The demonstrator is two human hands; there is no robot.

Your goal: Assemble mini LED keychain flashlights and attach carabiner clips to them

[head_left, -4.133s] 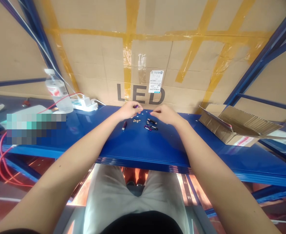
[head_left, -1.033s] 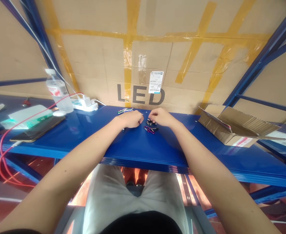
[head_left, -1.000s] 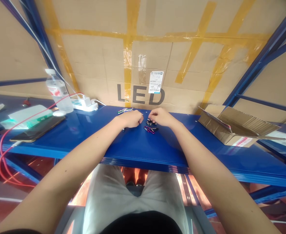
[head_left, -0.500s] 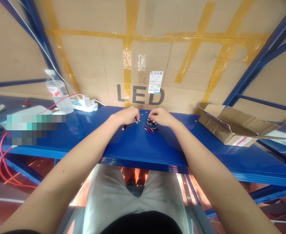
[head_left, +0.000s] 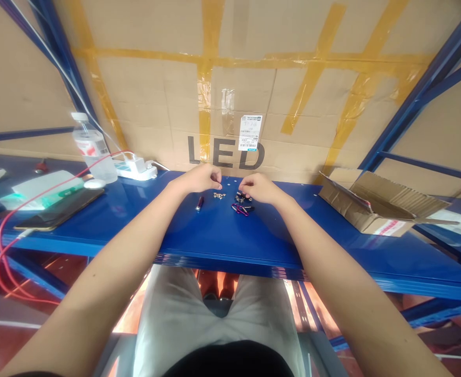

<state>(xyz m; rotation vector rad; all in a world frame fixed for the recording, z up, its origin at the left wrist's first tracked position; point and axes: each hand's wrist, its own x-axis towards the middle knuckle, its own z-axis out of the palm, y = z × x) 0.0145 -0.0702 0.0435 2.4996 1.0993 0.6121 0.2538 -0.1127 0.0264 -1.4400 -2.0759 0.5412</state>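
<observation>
Both my hands rest on a blue metal shelf [head_left: 222,235] near its back edge. My left hand [head_left: 199,179] is curled closed, just above and left of a cluster of small metal parts [head_left: 219,196]; what its fingertips hold is too small to make out. A short purple cylinder [head_left: 199,203] lies below that hand. My right hand [head_left: 257,187] is also curled, its fingertips pinched over a pile of small dark and purple pieces [head_left: 243,205].
A taped cardboard box marked LED [head_left: 226,104] stands right behind the hands. An open cardboard box [head_left: 375,204] lies at the right. At the left are a water bottle [head_left: 92,149], a white power strip [head_left: 134,167], a red cable [head_left: 6,230] and a phone [head_left: 61,209].
My left hand has drawn back up and to the left, uncovering the small metal parts and the purple cylinder. My right hand has stayed over the dark pieces.
</observation>
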